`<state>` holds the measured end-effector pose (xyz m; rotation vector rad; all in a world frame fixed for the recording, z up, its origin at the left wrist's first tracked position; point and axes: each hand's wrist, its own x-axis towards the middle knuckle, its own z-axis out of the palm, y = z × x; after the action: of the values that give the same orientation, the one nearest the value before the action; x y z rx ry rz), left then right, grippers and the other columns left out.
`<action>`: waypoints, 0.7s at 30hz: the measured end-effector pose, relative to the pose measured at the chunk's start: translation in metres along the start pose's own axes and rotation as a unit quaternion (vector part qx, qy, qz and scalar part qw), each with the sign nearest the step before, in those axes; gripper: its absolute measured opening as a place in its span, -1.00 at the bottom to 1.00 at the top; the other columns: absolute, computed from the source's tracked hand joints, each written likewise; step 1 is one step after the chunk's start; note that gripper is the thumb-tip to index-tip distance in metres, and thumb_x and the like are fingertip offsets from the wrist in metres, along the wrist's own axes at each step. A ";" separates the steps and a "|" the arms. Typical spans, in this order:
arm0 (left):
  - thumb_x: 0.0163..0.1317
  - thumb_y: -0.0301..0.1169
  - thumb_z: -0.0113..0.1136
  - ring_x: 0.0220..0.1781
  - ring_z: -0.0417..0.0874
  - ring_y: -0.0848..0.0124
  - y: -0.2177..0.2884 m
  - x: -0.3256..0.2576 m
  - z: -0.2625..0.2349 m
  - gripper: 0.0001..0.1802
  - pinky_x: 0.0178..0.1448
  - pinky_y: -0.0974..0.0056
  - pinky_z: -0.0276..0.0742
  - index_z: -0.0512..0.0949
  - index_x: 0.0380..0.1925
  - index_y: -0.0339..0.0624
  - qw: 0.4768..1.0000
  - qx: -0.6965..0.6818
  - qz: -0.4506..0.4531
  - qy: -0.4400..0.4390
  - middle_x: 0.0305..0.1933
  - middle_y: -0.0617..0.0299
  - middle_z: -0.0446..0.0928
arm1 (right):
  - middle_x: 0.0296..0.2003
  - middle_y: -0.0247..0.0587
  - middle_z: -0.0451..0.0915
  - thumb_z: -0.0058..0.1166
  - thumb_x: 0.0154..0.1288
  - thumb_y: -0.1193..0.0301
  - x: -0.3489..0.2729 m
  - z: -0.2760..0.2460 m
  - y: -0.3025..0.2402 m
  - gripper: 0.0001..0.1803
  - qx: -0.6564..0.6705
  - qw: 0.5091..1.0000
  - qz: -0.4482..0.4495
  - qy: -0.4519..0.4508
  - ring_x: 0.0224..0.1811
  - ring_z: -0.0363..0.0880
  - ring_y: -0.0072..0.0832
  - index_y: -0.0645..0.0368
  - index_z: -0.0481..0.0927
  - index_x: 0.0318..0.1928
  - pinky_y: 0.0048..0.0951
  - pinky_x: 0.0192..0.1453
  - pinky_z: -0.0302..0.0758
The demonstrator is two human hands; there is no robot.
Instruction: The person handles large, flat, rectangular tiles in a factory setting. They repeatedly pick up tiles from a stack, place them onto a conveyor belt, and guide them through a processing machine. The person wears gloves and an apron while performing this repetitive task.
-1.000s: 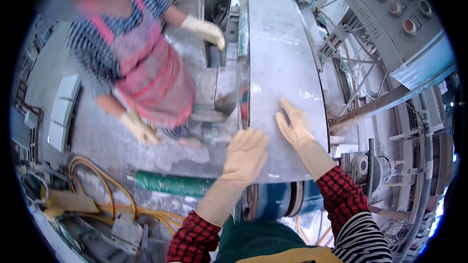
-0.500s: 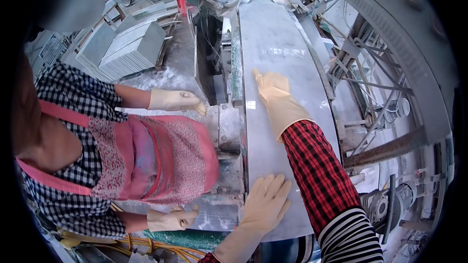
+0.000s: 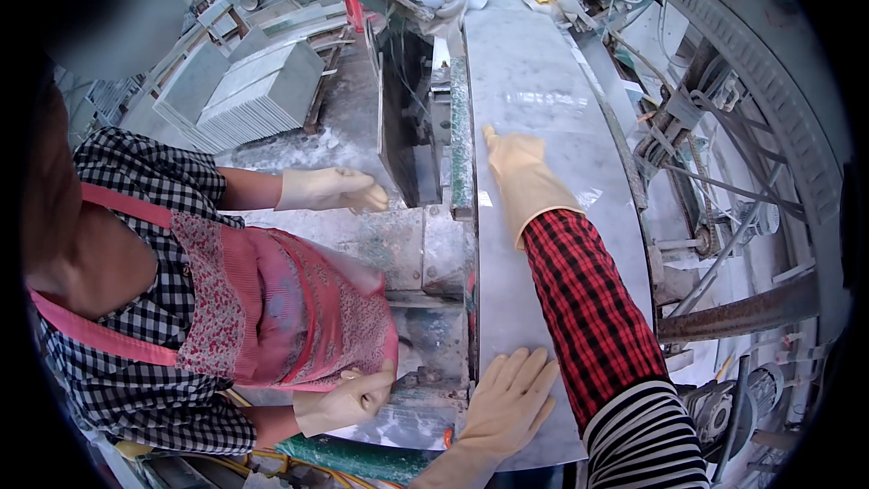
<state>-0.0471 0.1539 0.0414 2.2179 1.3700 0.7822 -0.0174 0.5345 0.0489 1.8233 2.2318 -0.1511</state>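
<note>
Your right hand [image 3: 518, 172], gloved in pale rubber, lies flat with fingers together and stretched out on the long grey stone slab [image 3: 534, 91], about midway along it and close to its left edge. It grips nothing; the palm simply presses down on the surface. Your red checked sleeve [image 3: 588, 308] runs back from it across the slab toward you. Your left hand [image 3: 507, 403], also gloved, rests open with fingers spread on the near end of the same slab, at its left corner, holding nothing.

The slab runs from the near edge far up the middle of the scene, lying on a machine bed. Along its left side stands a green-stained metal guide [image 3: 460, 140], just beside your right hand.

To the left, another person in a black-and-white checked shirt and pink apron [image 3: 272, 308] stands beside the machine. One of their gloved hands [image 3: 330, 190] reaches toward the guide, and the other [image 3: 348, 398] touches the machine's near edge, close to your left hand. Far left, stacked grey tiles [image 3: 258, 95] sit on the floor.
</note>
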 end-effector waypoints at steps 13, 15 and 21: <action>0.22 -0.27 0.36 0.35 0.48 -0.06 0.011 0.011 0.009 -0.42 0.42 -0.11 0.36 0.53 0.23 -0.23 0.999 0.028 0.018 0.003 0.34 0.00 0.48 | 0.14 -0.04 0.75 -0.50 0.71 0.06 0.020 0.046 0.079 -0.34 0.114 0.980 0.119 0.112 0.15 0.75 -0.09 0.12 0.72 0.18 0.16 0.27 0.50; 0.22 -0.27 0.36 0.36 0.47 -0.05 0.005 0.005 0.006 -0.40 0.43 -0.11 0.35 0.52 0.26 -0.21 0.999 0.033 -0.004 0.012 0.35 0.01 0.48 | 0.15 0.02 0.73 -0.55 0.70 0.00 0.004 0.051 0.100 -0.26 0.123 0.976 0.094 0.151 0.19 0.73 -0.09 0.17 0.73 0.17 0.10 0.33 0.48; 0.14 -0.31 0.41 0.30 0.47 -0.07 0.004 0.009 0.009 -0.34 0.36 -0.11 0.38 0.48 0.27 -0.19 1.000 0.014 0.008 0.010 0.31 -0.01 0.49 | 0.28 0.01 0.65 -0.49 0.69 0.03 -0.006 0.055 0.199 -0.37 0.082 0.951 0.290 0.073 0.31 0.65 -0.01 0.05 0.50 0.43 0.14 0.42 0.43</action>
<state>-0.0354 0.1604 0.0390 2.2504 1.3829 0.7971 0.1846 0.5573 0.0136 2.5678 1.7054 -0.0896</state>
